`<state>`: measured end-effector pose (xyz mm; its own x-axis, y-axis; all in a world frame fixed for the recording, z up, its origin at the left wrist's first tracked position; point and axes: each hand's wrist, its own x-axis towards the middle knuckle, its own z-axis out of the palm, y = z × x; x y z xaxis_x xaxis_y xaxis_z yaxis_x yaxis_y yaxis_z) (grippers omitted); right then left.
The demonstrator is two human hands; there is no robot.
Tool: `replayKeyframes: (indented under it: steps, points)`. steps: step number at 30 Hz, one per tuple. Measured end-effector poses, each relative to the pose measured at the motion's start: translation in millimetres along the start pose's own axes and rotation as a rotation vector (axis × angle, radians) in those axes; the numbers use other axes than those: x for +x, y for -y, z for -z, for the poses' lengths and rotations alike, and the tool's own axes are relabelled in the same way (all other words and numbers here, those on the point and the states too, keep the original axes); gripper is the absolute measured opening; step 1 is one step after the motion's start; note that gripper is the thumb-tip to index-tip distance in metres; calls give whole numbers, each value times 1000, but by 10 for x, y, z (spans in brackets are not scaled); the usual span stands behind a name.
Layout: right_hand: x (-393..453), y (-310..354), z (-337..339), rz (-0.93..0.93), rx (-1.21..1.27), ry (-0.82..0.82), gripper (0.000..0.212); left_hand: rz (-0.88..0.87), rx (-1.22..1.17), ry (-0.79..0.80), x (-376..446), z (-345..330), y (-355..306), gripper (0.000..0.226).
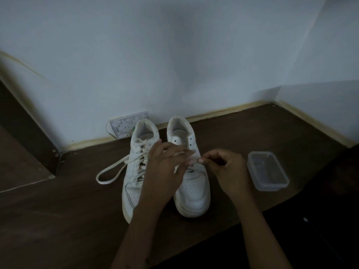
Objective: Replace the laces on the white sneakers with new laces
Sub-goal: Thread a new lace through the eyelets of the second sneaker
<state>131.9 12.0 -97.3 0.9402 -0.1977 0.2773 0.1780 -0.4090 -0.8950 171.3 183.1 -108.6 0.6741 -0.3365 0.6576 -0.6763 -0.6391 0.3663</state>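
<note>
Right hand (226, 167) pinches the lace (177, 167) at the right sneaker (191, 183); left hand (165, 167), fingers spread, steadies it: keep the tip flat through each eyelet

Two bare forearms come in from the lower edge of the view, each ending in a bare hand: the left hand (165, 167) and the right hand (227, 167). No sleeve, cuff, glove, ring, watch or bracelet shows on either arm up to the frame's edge. The fingernails are short and unpainted. The light is dim, so finer detail cannot be made out.
</note>
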Motion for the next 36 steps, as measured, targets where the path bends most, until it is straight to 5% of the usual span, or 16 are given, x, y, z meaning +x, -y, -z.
replayKeyframes:
  steps: [4, 9, 12, 16, 20, 28, 36]
  points:
    - [28, 7, -103, 109, 67, 31, 21, 43, -55, -70, -19, -139, -31, 21]
    - [45, 90, -211, -1, 278, -162, 19, 242, -196, -207, 21, -92, -106, 11]
    - [35, 55, -279, -24, 88, -230, 3, 415, -308, -266, 48, -23, -146, 8]
    - [0, 26, -402, -26, -112, -167, 17, 579, -491, -298, 74, 42, -167, 9]
    - [-2, -17, -499, 4, -236, -197, 4, 700, -680, -368, 131, 119, -165, 12]
    - [4, -34, -576, -7, -343, -238, 31, 529, -253, -169, 42, -10, -75, 10]
    - [141, -78, -520, 42, -368, -176, 19, 379, -129, -134, 7, -98, -91, 9]
